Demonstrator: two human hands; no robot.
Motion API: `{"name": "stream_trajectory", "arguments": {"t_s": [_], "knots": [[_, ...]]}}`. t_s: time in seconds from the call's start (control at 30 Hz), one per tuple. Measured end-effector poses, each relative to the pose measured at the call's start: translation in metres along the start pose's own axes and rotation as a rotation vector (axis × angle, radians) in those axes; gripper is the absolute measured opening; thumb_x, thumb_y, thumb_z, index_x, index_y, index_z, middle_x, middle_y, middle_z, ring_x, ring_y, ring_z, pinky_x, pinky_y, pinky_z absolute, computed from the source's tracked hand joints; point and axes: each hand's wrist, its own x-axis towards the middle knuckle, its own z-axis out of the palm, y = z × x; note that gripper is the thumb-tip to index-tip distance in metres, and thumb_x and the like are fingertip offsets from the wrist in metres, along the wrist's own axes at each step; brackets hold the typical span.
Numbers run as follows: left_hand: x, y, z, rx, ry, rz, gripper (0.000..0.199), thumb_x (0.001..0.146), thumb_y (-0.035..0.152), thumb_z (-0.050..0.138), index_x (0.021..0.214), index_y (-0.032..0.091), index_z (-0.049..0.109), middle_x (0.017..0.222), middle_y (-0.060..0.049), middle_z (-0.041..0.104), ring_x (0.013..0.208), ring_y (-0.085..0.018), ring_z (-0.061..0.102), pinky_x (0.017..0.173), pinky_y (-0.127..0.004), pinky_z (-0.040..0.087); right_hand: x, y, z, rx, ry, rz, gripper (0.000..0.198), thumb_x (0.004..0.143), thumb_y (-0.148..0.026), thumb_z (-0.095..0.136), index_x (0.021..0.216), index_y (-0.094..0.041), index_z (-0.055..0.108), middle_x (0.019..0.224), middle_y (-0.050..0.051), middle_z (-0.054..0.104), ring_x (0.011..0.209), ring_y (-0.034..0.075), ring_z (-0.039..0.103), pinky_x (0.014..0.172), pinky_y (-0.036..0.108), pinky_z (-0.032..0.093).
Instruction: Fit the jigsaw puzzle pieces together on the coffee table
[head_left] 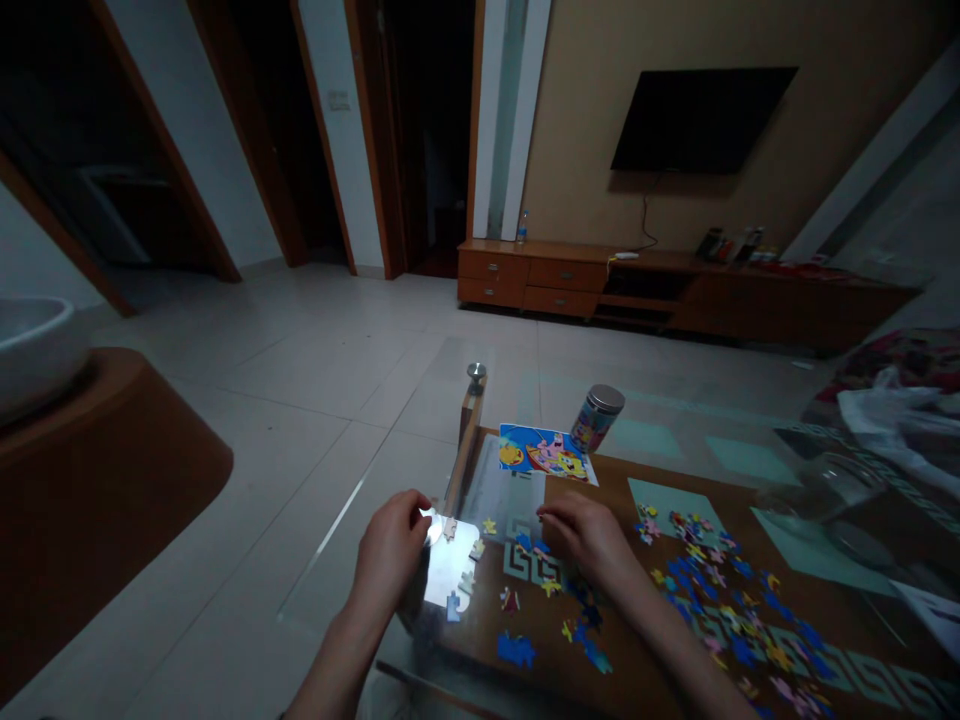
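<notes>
My left hand (392,545) hovers over the left edge of the glass table, thumb and fingertips pinched together. Whatever lies between them, if anything, is too small to make out. Just right of it, pale jigsaw pieces (477,549) lie on and beside a bright reflection. My right hand (589,535) is over the middle of the table, also closed in a pinch, its contents unclear. Below and left of it are a yellow jigsaw piece (551,588) and a joined blue clump (516,649). Farther back lies a cartoon picture sheet (536,450), with a printed tin (598,418) standing at its right corner.
A large spread of loose jigsaw pieces (739,610) covers the table's right side. Behind it stands a clear glass bowl (832,490). A metal-capped table post (475,374) rises at the far left corner. Beyond are a low wooden cabinet (562,275) and a wall television (705,120).
</notes>
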Motion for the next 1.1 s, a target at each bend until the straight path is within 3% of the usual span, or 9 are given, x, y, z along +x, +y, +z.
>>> {"name": "stream_trajectory", "arguments": {"t_s": [0.13,0.33,0.57,0.77,0.9,1.1], "knots": [[0.000,0.002,0.007,0.012,-0.026,0.055,0.022,0.070,0.005,0.052,0.084,0.018,0.061,0.085,-0.003,0.059,0.084,-0.017,0.053,0.072,-0.025,0.036,0.019,-0.037,0.025,0.076,0.003,-0.074,0.019,0.080,-0.016,0.052,0.084,-0.017,0.070,0.083,0.008,0.068,0.079,0.020,0.061,0.072,0.028,0.043],[0.004,0.006,0.016,0.133,-0.061,0.144,0.028,0.069,0.007,0.060,0.091,0.023,0.065,0.092,-0.003,0.056,0.096,-0.021,0.046,0.081,-0.028,0.034,0.043,-0.068,0.058,0.057,-0.108,0.008,0.015,0.077,-0.014,0.057,0.082,-0.020,0.070,0.078,0.004,0.070,0.076,0.019,0.063,0.068,0.025,0.042],[0.004,0.009,0.018,0.193,-0.054,0.150,0.024,0.070,0.010,0.064,0.088,0.026,0.066,0.093,-0.002,0.055,0.098,-0.022,0.046,0.080,-0.031,0.031,0.035,-0.058,0.051,-0.028,-0.044,-0.008,0.019,0.079,-0.011,0.055,0.087,-0.018,0.070,0.088,0.006,0.064,0.085,0.019,0.059,0.075,0.026,0.042],[0.003,0.013,0.017,0.224,-0.068,0.126,0.022,0.071,0.011,0.062,0.088,0.025,0.065,0.094,-0.003,0.055,0.099,-0.022,0.046,0.081,-0.032,0.031,0.016,-0.052,0.048,-0.069,-0.097,-0.009,0.013,0.076,-0.010,0.059,0.083,-0.018,0.068,0.090,0.006,0.061,0.090,0.021,0.056,0.077,0.028,0.041],[0.001,0.016,0.014,0.227,-0.081,0.123,0.022,0.072,0.011,0.060,0.088,0.025,0.065,0.094,-0.003,0.055,0.099,-0.022,0.046,0.081,-0.031,0.031,0.012,-0.057,0.043,-0.120,-0.117,0.012,0.011,0.079,-0.012,0.057,0.077,-0.018,0.067,0.087,0.007,0.061,0.087,0.022,0.056,0.075,0.029,0.041],[0.000,0.017,0.013,0.234,-0.093,0.092,0.022,0.073,0.011,0.058,0.088,0.025,0.065,0.094,-0.003,0.054,0.099,-0.021,0.046,0.081,-0.030,0.031,0.017,-0.076,0.052,-0.082,-0.051,0.007,0.016,0.080,-0.015,0.058,0.093,-0.019,0.065,0.092,0.007,0.061,0.091,0.022,0.055,0.077,0.029,0.041]]}}
